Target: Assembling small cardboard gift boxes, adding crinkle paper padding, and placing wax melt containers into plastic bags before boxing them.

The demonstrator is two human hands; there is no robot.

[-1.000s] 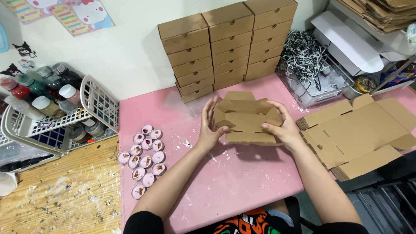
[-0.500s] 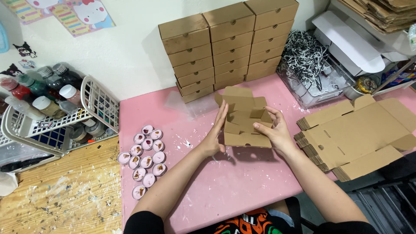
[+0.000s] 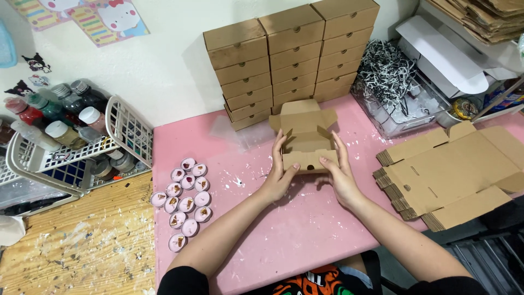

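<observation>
— What do I see at the hands now?

— I see the left hand [image 3: 279, 177] and the right hand [image 3: 339, 176] on a half-folded cardboard box [image 3: 305, 136]. The box stands on the pink counter [image 3: 305, 229], between the two hands.

— How is the grip of each hand?

— The left grip is spread flat, with the fingers pressed against the left wall of the box. The right grip is also spread; its fingers lie along the right wall and the thumb touches the front flap. Neither one pinches the box, they only press it from both sides.

— What is around the grip?

— Just behind the box, past the fingertips, I see stacks of closed cardboard boxes [image 3: 289, 54] against the wall. Well to the outside of the right hand lies a pile of flat unfolded boxes [image 3: 453, 175]. To the outside of the left hand, near the forearm, there is a group of small round pink cups [image 3: 184, 201]. Further out on that side stands a white basket [image 3: 128, 134] with paint bottles [image 3: 60, 114].
</observation>
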